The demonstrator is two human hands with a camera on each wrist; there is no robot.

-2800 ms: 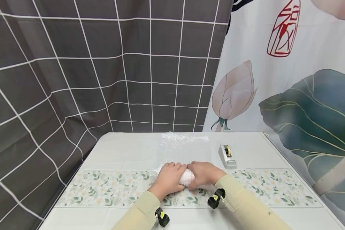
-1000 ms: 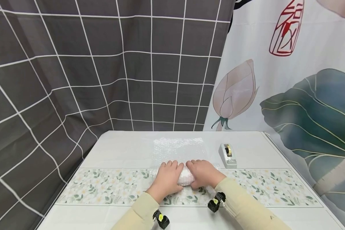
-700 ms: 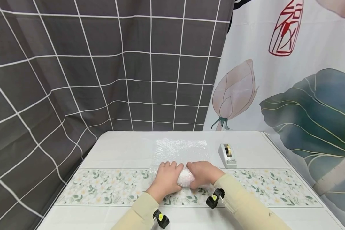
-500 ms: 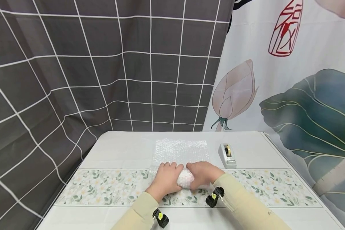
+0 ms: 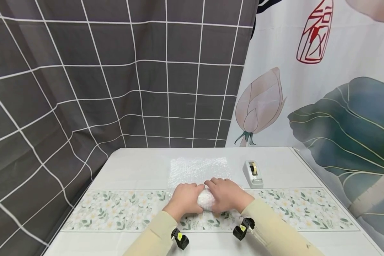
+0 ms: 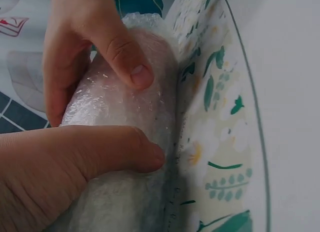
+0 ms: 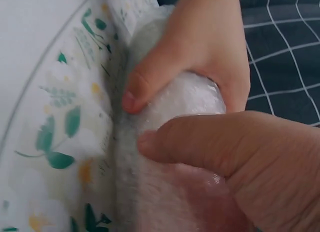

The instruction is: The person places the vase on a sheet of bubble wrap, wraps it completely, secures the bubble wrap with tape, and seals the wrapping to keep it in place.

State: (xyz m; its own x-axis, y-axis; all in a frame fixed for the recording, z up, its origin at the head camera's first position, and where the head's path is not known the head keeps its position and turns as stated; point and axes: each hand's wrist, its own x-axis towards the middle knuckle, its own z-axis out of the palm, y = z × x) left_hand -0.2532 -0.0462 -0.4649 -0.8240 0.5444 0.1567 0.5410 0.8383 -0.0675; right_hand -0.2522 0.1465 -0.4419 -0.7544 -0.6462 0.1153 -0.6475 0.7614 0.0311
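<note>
A bubble-wrapped roll [image 5: 206, 200] lies across the table, with a flat sheet of bubble wrap [image 5: 198, 169] running from it toward the back. Through the layers a pinkish tint shows near the right end; what is inside cannot be made out. My left hand [image 5: 185, 201] grips the roll's left part, its thumb on the near side in the left wrist view. Close beside it, my right hand [image 5: 227, 195] holds the right part, fingers over the top and thumb [image 7: 180, 139] pressed along the near side.
A white tape dispenser [image 5: 253, 174] with a yellowish roll stands at the back right. The table [image 5: 140, 167] has a white cloth with a floral band [image 5: 121, 209]. A dark grid curtain [image 5: 153, 81] hangs behind, and a flower-printed one [image 5: 275, 117] at right.
The bubble wrap sheet's far edge has come closer to my hands since the first frame. Over the last half second my right fingers have shifted forward over the roll.
</note>
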